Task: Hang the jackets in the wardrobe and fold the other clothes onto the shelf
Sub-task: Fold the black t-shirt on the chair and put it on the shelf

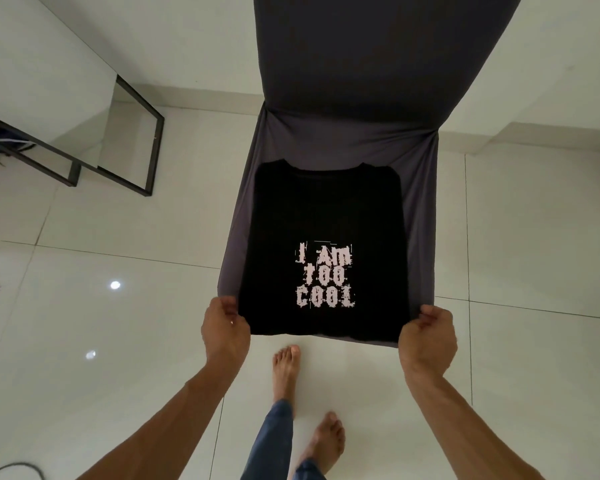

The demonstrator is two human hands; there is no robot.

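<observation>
Folding step: the black shirt (326, 209) lies flat on the chair (421, 188) seat, sides tucked in.
Left grip (227, 323): pinching the shirt's near left corner.
Right grip (428, 332): pinching the near right corner.
Next move: likely lift both corners together and fold up toward the collar.
</observation>
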